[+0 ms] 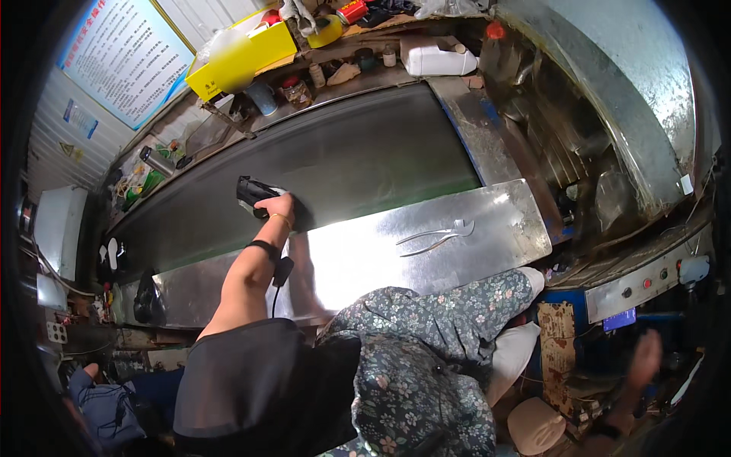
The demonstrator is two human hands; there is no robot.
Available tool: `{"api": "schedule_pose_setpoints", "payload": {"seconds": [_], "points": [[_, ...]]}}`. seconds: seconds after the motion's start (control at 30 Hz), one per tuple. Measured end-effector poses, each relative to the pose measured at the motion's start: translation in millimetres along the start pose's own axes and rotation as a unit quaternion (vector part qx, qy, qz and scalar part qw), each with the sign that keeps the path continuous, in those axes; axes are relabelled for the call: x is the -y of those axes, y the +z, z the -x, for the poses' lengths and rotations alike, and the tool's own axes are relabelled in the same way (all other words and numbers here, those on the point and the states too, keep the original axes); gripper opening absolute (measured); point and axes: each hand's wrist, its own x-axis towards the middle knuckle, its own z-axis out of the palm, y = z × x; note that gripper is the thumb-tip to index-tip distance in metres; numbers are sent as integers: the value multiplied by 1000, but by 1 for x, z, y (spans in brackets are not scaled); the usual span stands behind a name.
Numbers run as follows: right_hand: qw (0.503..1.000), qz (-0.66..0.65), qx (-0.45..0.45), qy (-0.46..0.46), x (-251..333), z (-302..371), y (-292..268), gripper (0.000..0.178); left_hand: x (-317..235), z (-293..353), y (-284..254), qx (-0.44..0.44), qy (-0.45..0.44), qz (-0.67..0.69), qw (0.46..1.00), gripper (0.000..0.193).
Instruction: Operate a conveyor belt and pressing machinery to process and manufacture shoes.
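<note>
My left hand (279, 206) reaches forward over a wide dark belt or panel (365, 152). Its fingers are closed on a shiny black piece (255, 190) with a paler lower edge; the hand hides part of it, and its kind is unclear. A dark strap and a small cabled box (282, 270) sit on that forearm. To the right of this arm, metal pliers (438, 238) lie on the bright metal ledge (350, 266). My right hand (646, 358) is far off at the lower right, below a control panel, smeared by motion, so its fingers cannot be read.
A control panel (647, 283) with buttons is at the right. Along the back shelf stand a yellow box (244, 61), a metal mug (261, 97) and a white jug (438, 57). A black bag-like thing (148, 297) rests at the ledge's left end. Another person (106, 404) is at lower left.
</note>
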Motion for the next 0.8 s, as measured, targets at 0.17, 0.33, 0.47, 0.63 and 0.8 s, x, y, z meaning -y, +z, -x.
{"api": "schedule_pose_setpoints", "payload": {"seconds": [0.17,0.33,0.47,0.63,0.8], "points": [[942,-270,171,104,308,54,82,21,-115,188,-125,760,-117,-421,481,96],[851,-519,79,24,383,20,116,61,-149,246,-265,953,9,-279,115,113],[928,-348,-134,-7,358,49,59,34,-189,301,-343,946,-205,-224,-112,115],[966,-213,-18,-142,358,114,24,43,-126,385,-421,857,-362,-360,-68,56],[948,-303,77,-63,342,123,-4,38,-158,400,-456,821,-337,-459,-34,38]]}}
